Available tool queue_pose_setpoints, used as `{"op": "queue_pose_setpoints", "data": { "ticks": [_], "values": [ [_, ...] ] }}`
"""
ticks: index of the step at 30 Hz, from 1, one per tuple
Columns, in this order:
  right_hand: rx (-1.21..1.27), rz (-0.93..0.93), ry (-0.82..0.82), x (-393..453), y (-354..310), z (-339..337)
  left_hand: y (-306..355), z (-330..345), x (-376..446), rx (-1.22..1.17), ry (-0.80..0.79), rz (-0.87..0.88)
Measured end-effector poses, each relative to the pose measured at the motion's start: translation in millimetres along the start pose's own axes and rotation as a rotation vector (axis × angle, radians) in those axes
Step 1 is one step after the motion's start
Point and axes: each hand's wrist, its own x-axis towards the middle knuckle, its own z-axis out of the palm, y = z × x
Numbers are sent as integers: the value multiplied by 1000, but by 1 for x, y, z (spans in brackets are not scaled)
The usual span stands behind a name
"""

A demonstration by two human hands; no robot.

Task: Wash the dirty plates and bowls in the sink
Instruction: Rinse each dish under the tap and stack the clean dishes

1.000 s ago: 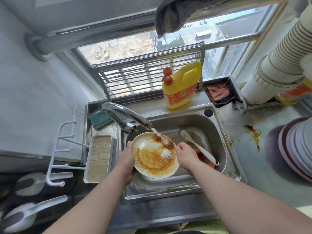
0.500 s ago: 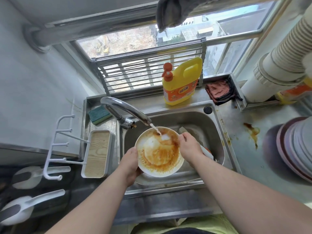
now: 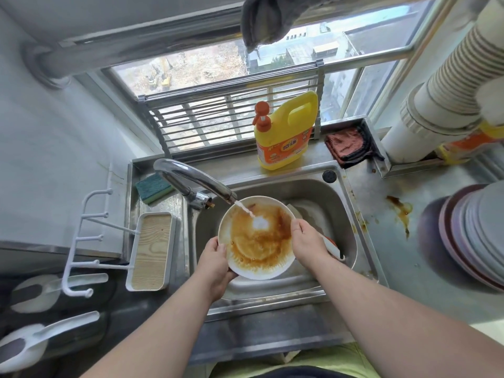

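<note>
From the head camera, both hands held a white plate (image 3: 256,238) over the sink (image 3: 346,214): the left hand (image 3: 215,261) gripped its left rim, the right hand (image 3: 306,238) its right rim. Brown sauce smeared the plate, and water from the tap (image 3: 196,178) struck it. A white-and-orange utensil (image 3: 331,248) lay in the sink, mostly hidden behind the right hand. A plate stack (image 3: 477,236) on the right was cut off by the frame.

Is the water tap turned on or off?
On. A thin white stream runs from the faucet spout onto the dirty plate and splashes there.
</note>
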Motion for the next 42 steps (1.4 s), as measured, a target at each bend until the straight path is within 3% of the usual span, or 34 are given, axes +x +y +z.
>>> {"op": "queue_pose_setpoints", "data": {
  "ticks": [12, 23, 30, 36, 42],
  "values": [
    [187, 292, -169, 5, 2, 29, 8, -16, -4, 44, 73, 105],
    [175, 429, -227, 10, 12, 48, 12, -18, -11, 116, -49, 186],
    [140, 643, -264, 7, 19, 40, 10, -6, -1, 110, -62, 87],
    [174, 627, -245, 8, 14, 31, 15, -2, 2, 55, -64, 59],
    [156, 402, -193, 14, 4, 34, 26, -6, -7, 100, -101, 145]
  ]
}}
